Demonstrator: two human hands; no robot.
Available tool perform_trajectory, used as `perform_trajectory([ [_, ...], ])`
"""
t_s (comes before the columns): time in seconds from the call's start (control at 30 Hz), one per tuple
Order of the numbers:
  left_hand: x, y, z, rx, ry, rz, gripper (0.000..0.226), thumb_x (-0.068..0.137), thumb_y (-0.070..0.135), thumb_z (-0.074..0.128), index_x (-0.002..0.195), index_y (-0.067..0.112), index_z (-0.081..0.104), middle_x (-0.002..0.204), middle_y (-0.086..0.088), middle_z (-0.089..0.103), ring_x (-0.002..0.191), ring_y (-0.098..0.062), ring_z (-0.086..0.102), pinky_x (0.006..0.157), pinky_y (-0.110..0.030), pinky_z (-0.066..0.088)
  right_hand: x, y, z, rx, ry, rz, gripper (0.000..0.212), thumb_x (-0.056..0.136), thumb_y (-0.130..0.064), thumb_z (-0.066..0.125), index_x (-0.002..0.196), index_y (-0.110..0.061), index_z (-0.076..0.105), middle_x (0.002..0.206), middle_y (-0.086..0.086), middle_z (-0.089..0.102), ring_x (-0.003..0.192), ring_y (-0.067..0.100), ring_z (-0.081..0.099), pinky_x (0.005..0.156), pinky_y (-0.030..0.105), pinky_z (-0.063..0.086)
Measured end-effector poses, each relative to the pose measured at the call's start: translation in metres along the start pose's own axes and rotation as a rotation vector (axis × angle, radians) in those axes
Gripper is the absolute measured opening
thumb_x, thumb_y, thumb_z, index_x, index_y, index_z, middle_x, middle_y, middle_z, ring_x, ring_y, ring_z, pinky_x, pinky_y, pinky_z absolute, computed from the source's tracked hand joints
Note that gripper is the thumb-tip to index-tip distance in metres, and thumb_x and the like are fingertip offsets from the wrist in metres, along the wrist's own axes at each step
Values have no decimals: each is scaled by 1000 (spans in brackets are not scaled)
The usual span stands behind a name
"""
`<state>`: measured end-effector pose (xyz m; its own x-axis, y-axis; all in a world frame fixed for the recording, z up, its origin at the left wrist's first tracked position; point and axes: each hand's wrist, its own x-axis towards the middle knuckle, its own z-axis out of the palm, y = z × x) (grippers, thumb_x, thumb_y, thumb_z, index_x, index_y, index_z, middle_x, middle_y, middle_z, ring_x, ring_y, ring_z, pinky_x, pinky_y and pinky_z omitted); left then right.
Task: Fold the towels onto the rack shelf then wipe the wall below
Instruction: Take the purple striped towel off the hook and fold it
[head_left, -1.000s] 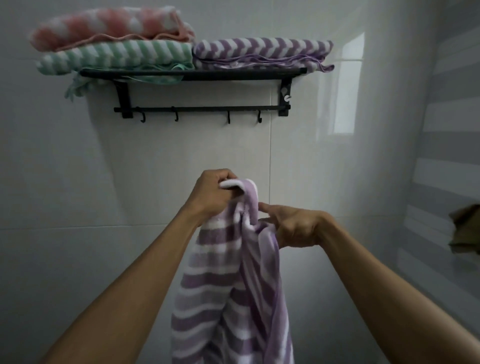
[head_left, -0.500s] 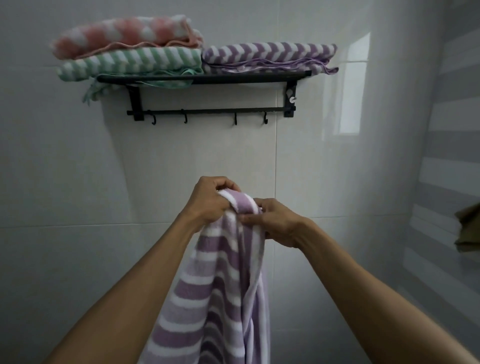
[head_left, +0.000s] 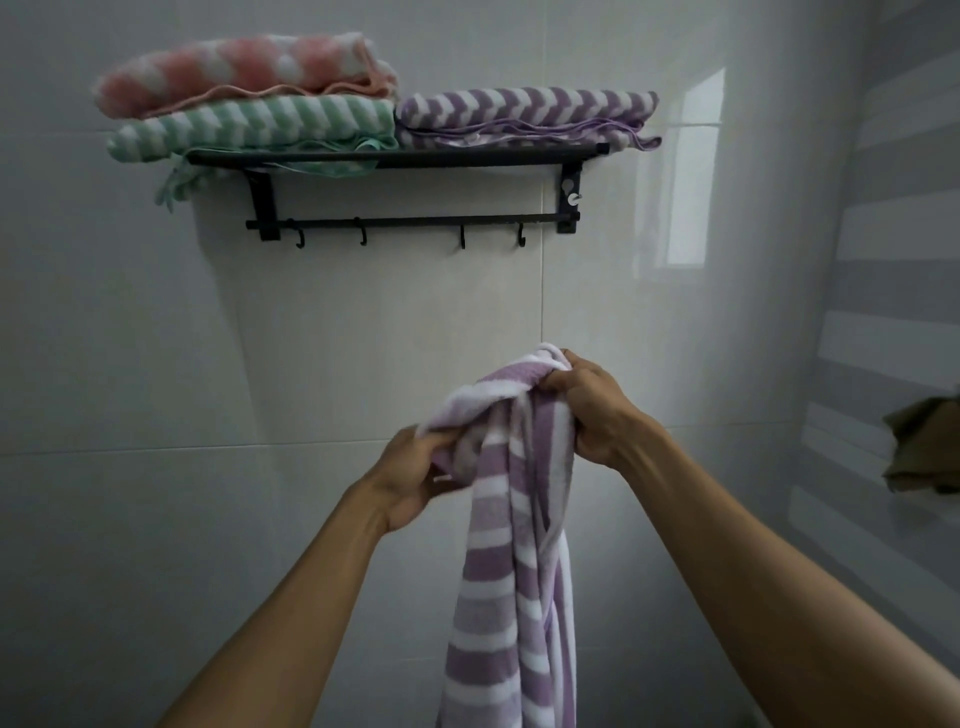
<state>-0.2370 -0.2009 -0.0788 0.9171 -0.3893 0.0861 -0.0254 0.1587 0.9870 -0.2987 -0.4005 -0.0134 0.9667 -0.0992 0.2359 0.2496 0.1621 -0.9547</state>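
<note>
Head camera looks straight at the white tiled wall (head_left: 322, 364), and both bare arms are up in front of it. Right hand (head_left: 597, 410) has its fingers curled tight around the bunched top of a purple and white striped towel (head_left: 506, 561), up high, close to the tile seam. Left hand (head_left: 410, 478) sits lower and a little to the side, pinching another gathered bit of the same top edge. Between the two hands the cloth bridges in a short drooping fold, and everything else hangs straight down in a long rope of stripes, running off the bottom of the view.

Above, the black rack shelf (head_left: 395, 156) is fixed to the wall and carries three folded towels. On its left half, a green and white towel (head_left: 260, 127) lies on the shelf, one fringe of it spilling over the left end and dangling. A pink and white towel (head_left: 244, 73) is stacked directly on top of the green one. On the right half, a folded purple towel (head_left: 524, 111) lies on its own, touching the green one's end, its loose corner poking past the right end of the shelf.

Under the shelf runs a thin bar with four small hooks (head_left: 361, 238), all bare.

Far right, a brownish cloth (head_left: 924, 447) shows at the frame edge against the grey striped side wall.
</note>
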Motion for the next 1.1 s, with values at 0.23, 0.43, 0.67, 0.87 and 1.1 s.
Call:
perform_trajectory([
  [0.23, 7, 54, 31, 287, 138, 341, 11, 84, 1, 70, 82, 12, 73, 79, 0, 71, 71, -13, 66, 72, -30, 56, -13, 22, -21, -236, -266, 190, 51, 76, -8, 82, 125, -11, 68, 122, 18, 71, 113, 33, 68, 99, 49, 51],
  [0.43, 8, 61, 31, 422, 4, 263, 14, 76, -1, 79, 89, 1, 73, 84, -13, 73, 74, -21, 68, 73, -31, 54, -13, 28, -13, -249, -119, 92, 23, 91, -7, 71, 112, -15, 72, 99, 8, 76, 83, 22, 74, 65, 35, 58],
  [0.67, 5, 32, 5, 426, -6, 108, 30, 85, 34, 77, 106, 13, 76, 100, -9, 78, 95, -29, 74, 92, -48, 58, 1, 8, -15, -201, 134, -18, 35, 76, 7, 73, 108, -8, 69, 101, 21, 74, 88, 35, 72, 87, 51, 60],
  [0.87, 10, 44, 11, 474, 160, 304, 17, 86, 31, 78, 91, 15, 78, 88, -6, 77, 75, -17, 70, 75, -37, 57, 1, 11, -13, -277, 43, -11, 38, 63, 3, 89, 99, -6, 77, 98, 16, 77, 91, 32, 75, 86, 43, 59],
  [1.1, 11, 50, 22, 463, 65, 352, 15, 76, 12, 83, 90, 13, 78, 85, -6, 74, 78, -16, 65, 76, -32, 53, 5, 22, 4, -570, -41, -55, 5, 84, -17, 75, 86, -13, 77, 89, 6, 75, 87, 18, 67, 81, 31, 55],
])
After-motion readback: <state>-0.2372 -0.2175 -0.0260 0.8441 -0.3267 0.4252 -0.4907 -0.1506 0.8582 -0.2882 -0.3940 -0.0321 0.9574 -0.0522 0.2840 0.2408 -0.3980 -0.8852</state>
